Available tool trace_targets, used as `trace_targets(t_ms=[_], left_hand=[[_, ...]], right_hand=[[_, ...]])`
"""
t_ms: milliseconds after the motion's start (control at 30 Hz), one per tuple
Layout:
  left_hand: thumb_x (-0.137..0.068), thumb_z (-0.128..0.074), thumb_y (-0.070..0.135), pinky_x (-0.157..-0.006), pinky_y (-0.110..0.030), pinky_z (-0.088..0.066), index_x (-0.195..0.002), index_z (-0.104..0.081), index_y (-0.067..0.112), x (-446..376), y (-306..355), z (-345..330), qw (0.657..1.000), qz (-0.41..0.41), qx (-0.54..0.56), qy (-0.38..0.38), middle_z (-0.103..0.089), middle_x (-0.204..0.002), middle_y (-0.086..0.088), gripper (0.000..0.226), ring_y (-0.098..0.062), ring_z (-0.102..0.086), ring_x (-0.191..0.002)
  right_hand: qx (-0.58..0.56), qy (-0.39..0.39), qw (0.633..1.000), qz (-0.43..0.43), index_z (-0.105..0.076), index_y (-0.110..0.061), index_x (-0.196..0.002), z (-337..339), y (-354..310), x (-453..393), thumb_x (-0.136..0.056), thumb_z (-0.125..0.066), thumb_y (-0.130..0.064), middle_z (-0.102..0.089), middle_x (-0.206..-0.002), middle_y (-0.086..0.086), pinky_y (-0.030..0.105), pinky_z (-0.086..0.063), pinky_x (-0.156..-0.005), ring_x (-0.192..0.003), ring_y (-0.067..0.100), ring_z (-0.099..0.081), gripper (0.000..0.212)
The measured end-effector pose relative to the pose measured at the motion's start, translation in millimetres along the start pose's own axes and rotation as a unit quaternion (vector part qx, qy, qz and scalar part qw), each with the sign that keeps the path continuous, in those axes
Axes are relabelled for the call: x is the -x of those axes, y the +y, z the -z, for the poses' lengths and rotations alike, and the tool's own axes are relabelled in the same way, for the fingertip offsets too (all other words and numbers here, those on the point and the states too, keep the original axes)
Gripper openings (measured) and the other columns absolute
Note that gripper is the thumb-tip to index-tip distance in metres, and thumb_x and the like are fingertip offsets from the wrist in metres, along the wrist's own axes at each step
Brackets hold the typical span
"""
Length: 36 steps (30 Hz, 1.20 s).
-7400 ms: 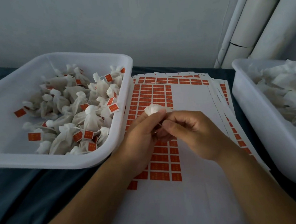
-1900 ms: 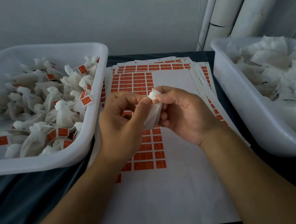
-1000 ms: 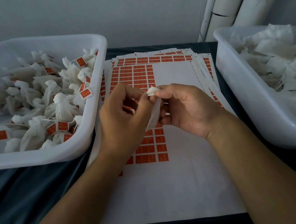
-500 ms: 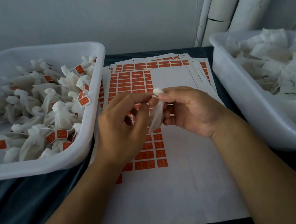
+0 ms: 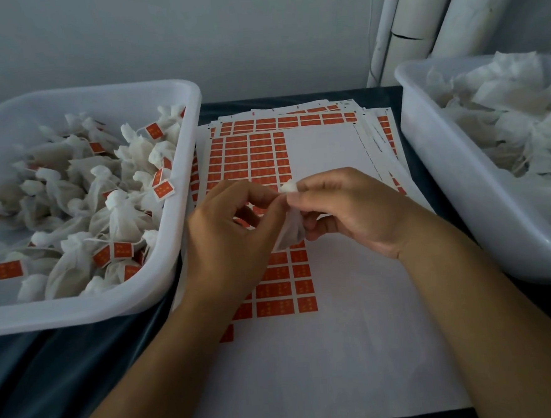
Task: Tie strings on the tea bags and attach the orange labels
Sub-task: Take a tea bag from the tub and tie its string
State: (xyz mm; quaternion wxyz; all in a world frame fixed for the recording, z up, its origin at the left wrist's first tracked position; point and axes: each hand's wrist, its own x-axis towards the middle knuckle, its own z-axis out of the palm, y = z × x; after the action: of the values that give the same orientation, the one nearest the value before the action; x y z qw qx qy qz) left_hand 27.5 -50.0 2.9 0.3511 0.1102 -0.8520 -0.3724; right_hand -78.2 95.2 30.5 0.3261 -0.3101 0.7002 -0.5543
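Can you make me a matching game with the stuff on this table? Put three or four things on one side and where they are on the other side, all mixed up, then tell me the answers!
Things:
1. tea bags with orange labels
2. plain tea bags
3. label sheets
4. tea bag being tied

Places:
A. flat on the table, between the two tubs
B. in the right tub
C. held between the left hand and right hand
D. in the left tub

Pairs: 1-D, 2-B, 3-A, 4-C

Both hands point(image 5: 296, 220) together, fingers pinching
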Motion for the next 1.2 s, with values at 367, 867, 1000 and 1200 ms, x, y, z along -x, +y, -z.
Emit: trace_targets(t_ms=[367, 867, 1000, 1200], left_hand=[[-0.102, -0.057, 0.017, -0.06, -0.022, -0.056, -0.092, -0.065, 0.006, -3.3, 1.3, 0.2, 0.97, 0.121, 0.208, -0.033, -0.071, -0.081, -0.007, 0.017, -0.022, -0.071, -0.072], [-0.104, -0.049, 0.009, -0.056, -0.022, -0.057, -0.097, -0.058, 0.001, -1.8, 4.1, 1.0, 0.95, 0.138, 0.272, -0.072, -0.073, -0.079, 0.001, 0.014, -0.017, -0.073, -0.067], [-0.106, -0.046, 0.01, -0.057, -0.025, -0.059, -0.093, -0.058, 0.009, -2.4, 6.2, 2.4, 0.941, 0.151, 0.296, -0.071, -0.074, -0.079, -0.003, 0.017, -0.023, -0.075, -0.07], [-0.107, -0.041, 0.012, -0.054, -0.021, -0.057, -0.096, -0.054, 0.008, -1.5, 8.2, 3.4, 0.943, 0.158, 0.29, -0.044, -0.076, -0.079, 0.002, 0.017, -0.018, -0.075, -0.067]], right_hand=[[0.084, 0.089, 0.988, 0.094, -0.072, -0.024, -0.099, -13.0, 1.4, -4.3, -0.099, -0.062, -0.038, -0.077, -0.093, -0.008, 0.039, -0.063, -0.086, -0.089, 0.014, -0.075, 0.017], [0.208, 0.082, 0.951, 0.212, -0.059, -0.03, -0.122, -17.6, 6.0, -4.0, -0.093, -0.072, -0.038, -0.063, -0.095, -0.024, 0.018, -0.059, -0.07, -0.087, 0.003, -0.07, 0.033], [0.203, 0.098, 0.949, 0.219, -0.057, -0.03, -0.109, -17.1, 5.2, -3.7, -0.094, -0.071, -0.038, -0.062, -0.091, -0.024, 0.012, -0.054, -0.067, -0.085, 0.002, -0.067, 0.022], [0.196, 0.098, 0.952, 0.214, -0.05, -0.034, -0.102, -15.9, 1.0, -1.4, -0.096, -0.069, -0.036, -0.058, -0.081, -0.024, 0.013, -0.051, -0.058, -0.075, 0.002, -0.066, 0.021]])
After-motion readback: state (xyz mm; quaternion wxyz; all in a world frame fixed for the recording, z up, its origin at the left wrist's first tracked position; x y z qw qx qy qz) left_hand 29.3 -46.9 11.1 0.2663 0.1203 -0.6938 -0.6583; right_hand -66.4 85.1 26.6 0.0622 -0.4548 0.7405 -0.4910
